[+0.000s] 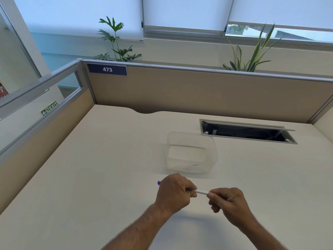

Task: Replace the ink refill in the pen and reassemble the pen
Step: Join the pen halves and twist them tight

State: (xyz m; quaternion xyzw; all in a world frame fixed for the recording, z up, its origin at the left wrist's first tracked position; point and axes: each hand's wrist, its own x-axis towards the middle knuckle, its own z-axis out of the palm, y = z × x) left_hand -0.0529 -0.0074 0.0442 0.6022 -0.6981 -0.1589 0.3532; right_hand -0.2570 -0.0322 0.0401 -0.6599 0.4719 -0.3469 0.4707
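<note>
Surface (90, 177): pale desktop, walled by tan partition panels (198, 91) at back and left; panel carries a blue tag reading 473 (107, 69). Open cable hatch (248, 131) cut into the surface, back and right of the clear container (191, 152). Two potted plants show above the partition.

Clear container: lidless plastic tub standing upright on the surface; its contents can't be made out. Everything below is placed relative to it.

Both forearms come in from the bottom edge, bare, converging just in front of the container, held above the surface.

Left hand (173, 193): directly in front of the container, knuckles up, fingers curled into a fist around one end of the pen (201, 191). Blue pen end (159, 182) sticks out past the far left side of the fist.

Right hand (228, 200): in front of the container and slightly right, wrist angled in, fingers pinched closed on the pen's other end.

Pen: white barrel, roughly level, spanning the short gap between the two hands, near the container's front wall but not touching it. Only a short white section is visible; the rest is hidden inside the fists. Can't tell whether it's in one piece or separated.
</note>
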